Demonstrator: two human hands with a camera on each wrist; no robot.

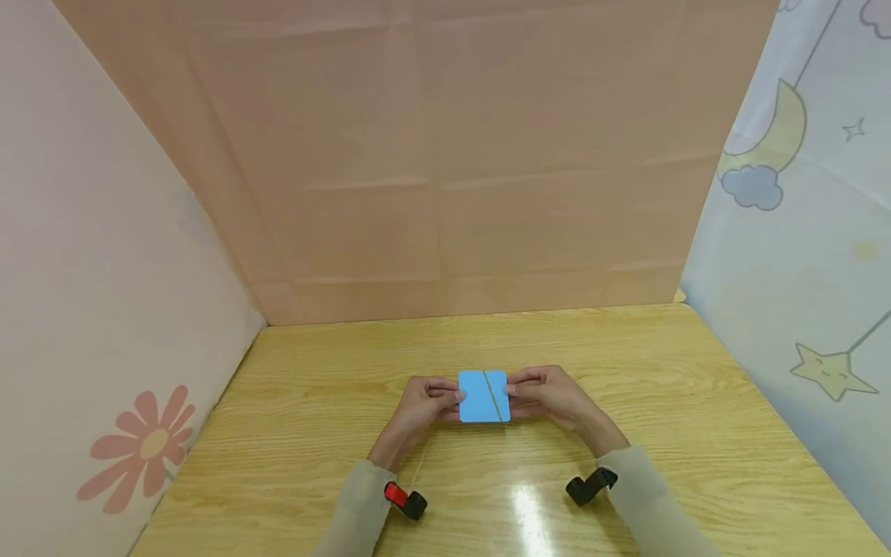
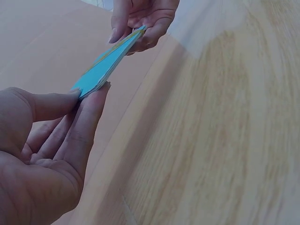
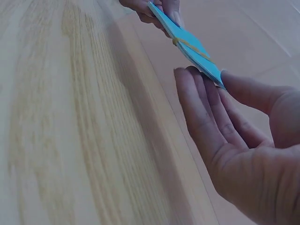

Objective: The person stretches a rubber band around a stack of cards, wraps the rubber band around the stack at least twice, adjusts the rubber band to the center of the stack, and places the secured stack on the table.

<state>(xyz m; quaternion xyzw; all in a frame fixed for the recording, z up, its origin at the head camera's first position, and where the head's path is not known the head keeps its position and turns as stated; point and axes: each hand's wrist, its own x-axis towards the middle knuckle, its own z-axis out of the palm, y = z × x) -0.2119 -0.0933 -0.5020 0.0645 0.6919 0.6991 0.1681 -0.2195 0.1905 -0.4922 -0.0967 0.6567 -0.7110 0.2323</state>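
Observation:
Both hands hold a thin stack of light blue square cards (image 1: 475, 402) above the table. A yellowish rubber band (image 1: 493, 396) runs slantwise across its top face, right of the middle. My left hand (image 1: 418, 404) pinches the left edge, thumb on top and fingers beneath; the left wrist view shows this grip of the left hand (image 2: 51, 150) from the side. At the opposite edge, my right hand (image 1: 557, 396) has its thumb on the face and its fingers underneath. In the right wrist view, layered pale edges of the card stack (image 3: 192, 47) show, with the band wrapping over one side.
Beneath the hands lies a wood-grain table (image 1: 313, 363). A plain brownish-pink cloth (image 1: 431, 193) hangs along its back edge. Patterned cloths stand at the left (image 1: 104, 271) and right, the right one bearing a star (image 1: 831, 371). Each wrist carries a small black camera.

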